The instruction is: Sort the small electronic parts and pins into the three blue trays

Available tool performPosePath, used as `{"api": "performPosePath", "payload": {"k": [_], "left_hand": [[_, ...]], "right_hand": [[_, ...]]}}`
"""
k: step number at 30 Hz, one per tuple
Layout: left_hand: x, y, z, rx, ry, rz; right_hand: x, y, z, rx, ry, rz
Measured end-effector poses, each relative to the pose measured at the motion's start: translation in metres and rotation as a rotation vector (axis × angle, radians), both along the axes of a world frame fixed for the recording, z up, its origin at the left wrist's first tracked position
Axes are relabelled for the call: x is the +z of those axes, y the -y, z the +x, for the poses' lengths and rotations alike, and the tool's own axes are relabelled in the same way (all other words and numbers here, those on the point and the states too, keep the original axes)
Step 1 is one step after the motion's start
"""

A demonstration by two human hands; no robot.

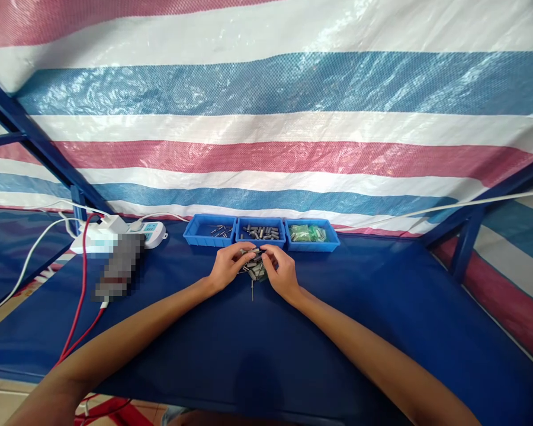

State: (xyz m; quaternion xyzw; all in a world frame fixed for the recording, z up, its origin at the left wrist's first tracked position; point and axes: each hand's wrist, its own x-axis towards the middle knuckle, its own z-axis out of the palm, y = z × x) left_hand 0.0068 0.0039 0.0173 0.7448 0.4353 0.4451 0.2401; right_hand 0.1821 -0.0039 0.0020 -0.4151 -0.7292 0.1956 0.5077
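Bare forearms span a dark blue bench, surface smooth, faintly glossy. Left hand and right hand curl around a heap of small metal parts mid-bench, just before three blue bins; whether fingers pinch any piece, cannot tell. White power strip to left. Striped red-white-blue sheeting backs the space, blue metal frame at sides.

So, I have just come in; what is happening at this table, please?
A person works bare-handed at a blue table. The left grip and right grip touch a small pile of grey pieces from either side; whether either holds one firmly is hard to tell. A thin pin points from the pile toward the person. In a row beyond, the left blue bin contains thin rods, the middle bin grey cylinders, and the right bin small greenish items.
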Motion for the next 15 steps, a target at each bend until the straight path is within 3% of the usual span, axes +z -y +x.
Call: {"api": "performPosePath", "payload": {"k": [6, 15], "left_hand": [[-0.016, 0.002, 0.000, 0.003, 0.076, -0.015], [-0.021, 0.003, -0.001, -0.008, 0.092, 0.040]], "right_hand": [[0.000, 0.000, 0.000, 0.080, 0.037, 0.010], [-0.001, 0.001, -0.001, 0.128, 0.050, 0.028]]}}
